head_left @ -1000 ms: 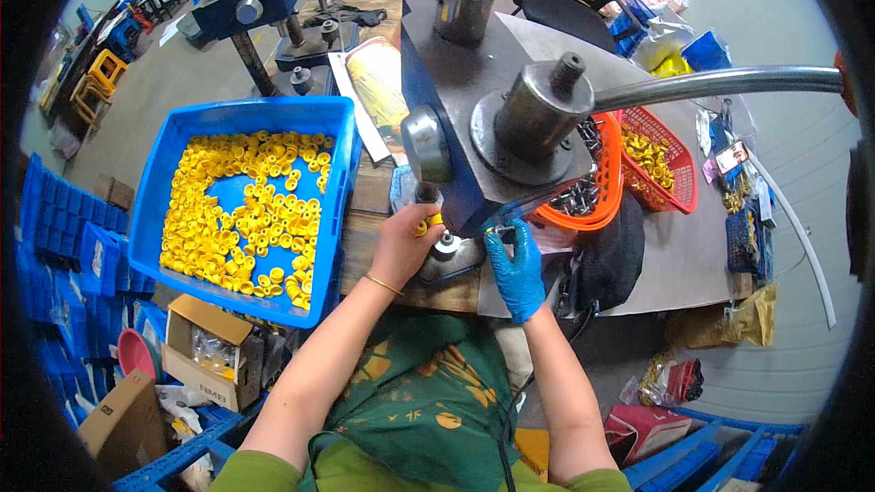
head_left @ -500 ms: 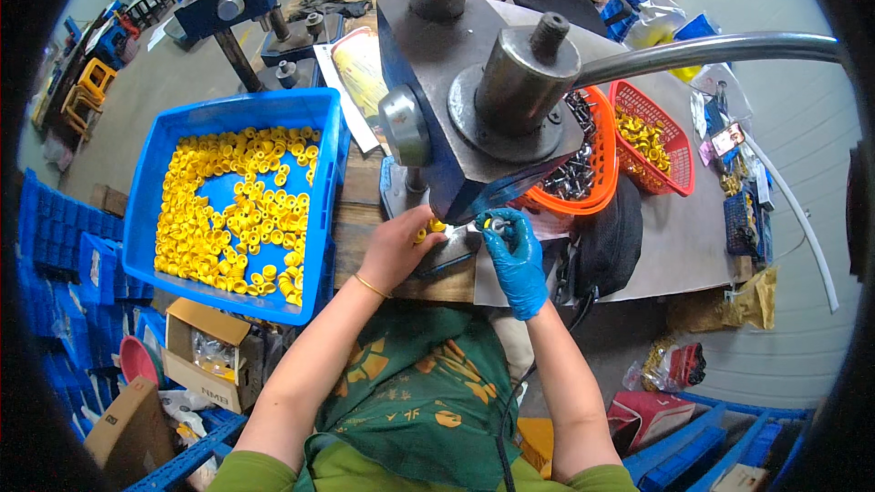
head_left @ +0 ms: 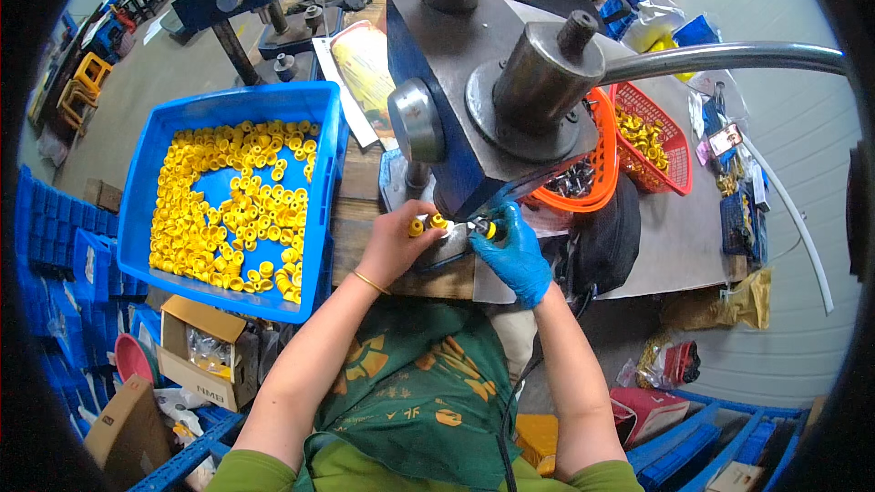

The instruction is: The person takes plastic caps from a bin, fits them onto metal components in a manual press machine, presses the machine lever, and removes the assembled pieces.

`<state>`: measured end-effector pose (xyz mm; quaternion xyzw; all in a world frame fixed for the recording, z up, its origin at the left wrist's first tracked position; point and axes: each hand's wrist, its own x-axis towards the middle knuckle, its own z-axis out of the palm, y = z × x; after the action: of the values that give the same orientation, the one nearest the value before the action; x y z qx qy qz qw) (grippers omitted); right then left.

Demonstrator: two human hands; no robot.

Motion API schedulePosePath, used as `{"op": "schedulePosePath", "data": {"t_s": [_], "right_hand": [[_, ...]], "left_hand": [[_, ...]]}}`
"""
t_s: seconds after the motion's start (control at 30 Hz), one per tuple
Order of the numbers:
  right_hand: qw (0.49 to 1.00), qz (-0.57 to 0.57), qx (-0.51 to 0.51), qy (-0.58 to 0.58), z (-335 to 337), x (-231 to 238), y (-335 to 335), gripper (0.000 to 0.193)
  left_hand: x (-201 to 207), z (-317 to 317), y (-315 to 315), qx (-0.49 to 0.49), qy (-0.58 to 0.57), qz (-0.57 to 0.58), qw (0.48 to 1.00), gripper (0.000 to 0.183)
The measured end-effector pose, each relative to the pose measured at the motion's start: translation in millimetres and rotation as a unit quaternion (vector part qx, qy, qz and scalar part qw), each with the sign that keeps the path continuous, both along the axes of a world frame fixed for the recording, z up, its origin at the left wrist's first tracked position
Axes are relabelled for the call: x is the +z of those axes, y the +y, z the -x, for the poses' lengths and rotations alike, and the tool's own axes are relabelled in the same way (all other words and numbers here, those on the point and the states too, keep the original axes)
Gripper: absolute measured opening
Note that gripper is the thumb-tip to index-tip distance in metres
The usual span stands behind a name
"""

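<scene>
Blue press fills mid-frame, its long lever running off to the right. Blue tray of yellow caps sits well left on the counter. At the press base, both hands meet.

Left hand: bare, fingers curled around two small yellow caps, held just left of the die.

Right hand: blue-gloved, fingers pinched narrow on a small dark-and-yellow piece, probably a cap on a metal part; too small to be sure.

The piece lies between the two hands, the right nearer, its axis roughly left-right.
</scene>
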<state>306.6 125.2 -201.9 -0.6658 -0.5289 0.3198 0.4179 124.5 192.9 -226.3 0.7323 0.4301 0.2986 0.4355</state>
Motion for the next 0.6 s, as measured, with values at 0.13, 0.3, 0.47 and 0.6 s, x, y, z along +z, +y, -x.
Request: {"op": "schedulePosePath", "data": {"t_s": [0.13, 0.3, 0.47, 0.6], "right_hand": [[0.989, 0.042, 0.114, -0.088, 4.2, 11.1, 11.0, 0.032], [0.972, -0.030, 0.142, -0.182, 5.6, -25.1, 24.3, 0.033], [0.930, -0.129, 0.219, -0.266, 23.8, -5.3, 40.5, 0.034], [0.967, -0.059, 0.200, -0.146, 30.5, -14.9, 43.4, 0.035]], "left_hand": [[-21.8, 5.1, 6.1, 0.029, -0.189, 0.132, 0.973, 0.025], [-9.4, 19.8, -0.2, 0.108, -0.282, 0.273, 0.913, 0.029], [-10.3, 33.8, -1.8, 0.152, -0.473, 0.496, 0.713, 0.026], [-16.5, 44.9, -5.0, 0.120, -0.561, 0.558, 0.600, 0.022]]}}
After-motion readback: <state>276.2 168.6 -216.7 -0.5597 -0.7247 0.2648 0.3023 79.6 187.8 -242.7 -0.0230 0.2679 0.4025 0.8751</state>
